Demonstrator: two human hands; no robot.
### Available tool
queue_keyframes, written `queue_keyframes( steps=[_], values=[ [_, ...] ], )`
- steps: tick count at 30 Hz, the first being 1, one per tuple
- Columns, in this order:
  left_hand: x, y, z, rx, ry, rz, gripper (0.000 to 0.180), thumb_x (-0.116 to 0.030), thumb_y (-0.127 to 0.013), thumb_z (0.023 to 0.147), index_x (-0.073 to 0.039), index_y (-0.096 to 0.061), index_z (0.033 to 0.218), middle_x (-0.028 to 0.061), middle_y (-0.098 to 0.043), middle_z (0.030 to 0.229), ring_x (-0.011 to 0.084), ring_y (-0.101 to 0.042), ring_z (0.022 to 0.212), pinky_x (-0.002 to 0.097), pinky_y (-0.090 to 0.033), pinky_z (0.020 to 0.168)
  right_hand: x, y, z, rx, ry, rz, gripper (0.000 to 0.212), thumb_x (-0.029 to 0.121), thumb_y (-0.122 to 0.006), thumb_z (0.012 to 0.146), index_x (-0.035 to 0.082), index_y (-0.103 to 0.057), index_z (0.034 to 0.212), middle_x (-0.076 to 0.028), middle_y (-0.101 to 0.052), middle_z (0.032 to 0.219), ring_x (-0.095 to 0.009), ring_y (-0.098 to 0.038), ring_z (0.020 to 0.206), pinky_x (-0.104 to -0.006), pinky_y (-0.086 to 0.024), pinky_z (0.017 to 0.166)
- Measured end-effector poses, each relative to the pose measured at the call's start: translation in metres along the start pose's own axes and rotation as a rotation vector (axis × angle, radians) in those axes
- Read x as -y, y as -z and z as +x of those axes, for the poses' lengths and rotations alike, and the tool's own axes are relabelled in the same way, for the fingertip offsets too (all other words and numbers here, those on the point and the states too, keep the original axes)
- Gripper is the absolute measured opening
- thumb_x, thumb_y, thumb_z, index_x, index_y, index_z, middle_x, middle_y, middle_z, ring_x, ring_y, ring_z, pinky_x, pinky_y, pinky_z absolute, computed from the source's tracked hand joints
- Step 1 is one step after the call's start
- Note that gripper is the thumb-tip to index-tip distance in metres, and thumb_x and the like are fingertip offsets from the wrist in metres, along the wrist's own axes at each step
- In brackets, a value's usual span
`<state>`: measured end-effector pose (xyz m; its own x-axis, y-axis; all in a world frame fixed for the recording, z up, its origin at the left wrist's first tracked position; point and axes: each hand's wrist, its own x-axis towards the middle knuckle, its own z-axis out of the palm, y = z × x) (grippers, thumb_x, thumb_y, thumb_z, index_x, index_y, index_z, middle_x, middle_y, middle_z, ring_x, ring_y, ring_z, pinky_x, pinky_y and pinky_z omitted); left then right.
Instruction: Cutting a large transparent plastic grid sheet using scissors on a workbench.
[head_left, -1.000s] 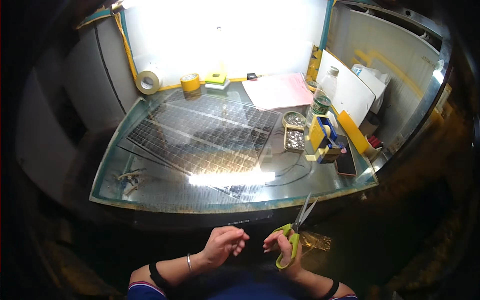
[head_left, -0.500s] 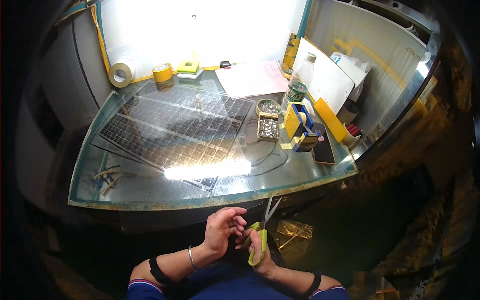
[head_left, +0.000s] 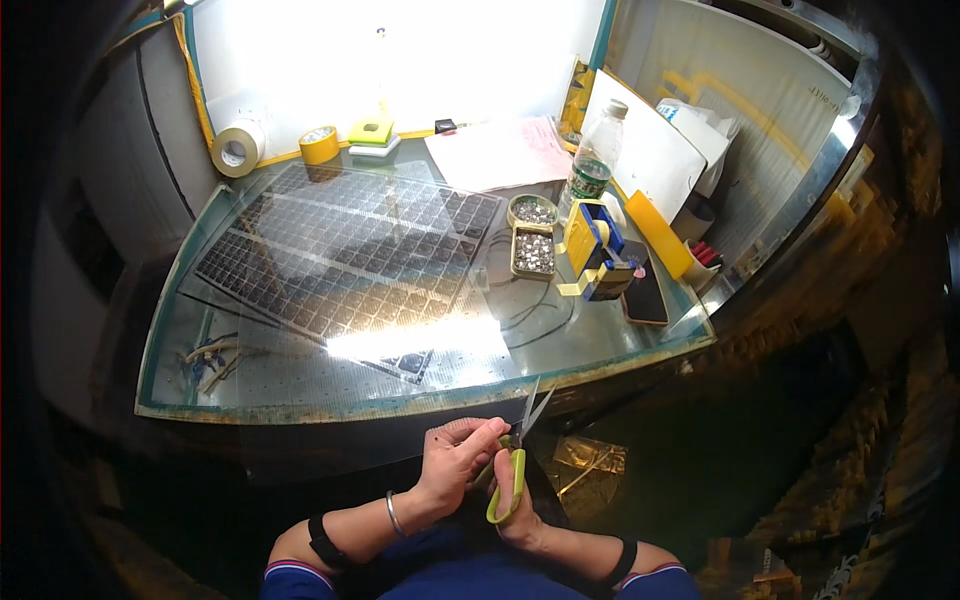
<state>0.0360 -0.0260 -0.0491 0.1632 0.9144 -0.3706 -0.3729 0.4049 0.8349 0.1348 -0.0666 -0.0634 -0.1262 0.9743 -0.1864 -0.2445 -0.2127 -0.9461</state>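
Observation:
My right hand [head_left: 512, 500] grips a pair of scissors [head_left: 520, 470] by its green handles, in front of the table's near edge. The blades point up and stand slightly apart. Beside it, my left hand [head_left: 455, 465] is closed, with thumb and fingertips pinched close to the scissors' pivot. What the pinch holds, if anything, is too small to make out. A clear sheet [head_left: 330, 445] appears to hang over the table's front edge, reaching toward my left hand; whether the hand touches it I cannot tell.
On the glass-topped table [head_left: 280, 385] lies a dark gridded sheet [head_left: 340, 260]. Two small tins of bits [head_left: 533, 250], a tape dispenser [head_left: 597, 245], a phone [head_left: 645, 297] and a bottle [head_left: 596, 160] stand right. Tape rolls [head_left: 238, 150] and pink paper [head_left: 505, 155] lie at the back.
My left hand has moved right and closed from loosely curled fingers into a pinch by the scissors. The right hand, still holding the scissors, has shifted slightly left.

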Motion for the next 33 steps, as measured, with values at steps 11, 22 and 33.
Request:
queue_keyframes(
  steps=[11,22,33],
  values=[
    [0.007,0.001,-0.001,0.004,-0.037,0.001,0.02,-0.025,-0.062,0.082,-0.005,-0.064,0.081,-0.0034,-0.053,0.06,0.0015,-0.04,0.044,0.0151,-0.028,0.038,-0.009,0.003,0.002,-0.001,0.07,-0.094,0.039,0.044,-0.03,0.094,0.009,-0.046,0.089,0.001,-0.041,0.072,-0.008,-0.039,0.062,-0.0224,-0.033,0.055],
    [-0.006,0.023,-0.005,0.104,-0.051,0.017,0.022,-0.021,-0.063,0.082,0.001,-0.064,0.078,0.0049,-0.059,0.068,0.0084,-0.051,0.06,0.0224,-0.043,0.055,-0.027,0.021,-0.008,0.18,-0.028,0.211,0.04,0.043,-0.038,0.092,0.003,-0.044,0.091,-0.003,-0.044,0.076,-0.012,-0.048,0.068,-0.0251,-0.044,0.062],
    [-0.022,0.061,-0.019,0.137,-0.081,0.15,0.018,-0.017,-0.063,0.081,0.0,-0.066,0.085,0.0055,-0.064,0.081,0.0082,-0.054,0.071,0.0224,-0.043,0.068,-0.009,0.042,-0.009,0.088,-0.248,0.115,0.035,0.039,-0.052,0.088,0.005,-0.047,0.083,-0.001,-0.046,0.064,-0.009,-0.05,0.054,-0.0215,-0.044,0.047]
  ],
)
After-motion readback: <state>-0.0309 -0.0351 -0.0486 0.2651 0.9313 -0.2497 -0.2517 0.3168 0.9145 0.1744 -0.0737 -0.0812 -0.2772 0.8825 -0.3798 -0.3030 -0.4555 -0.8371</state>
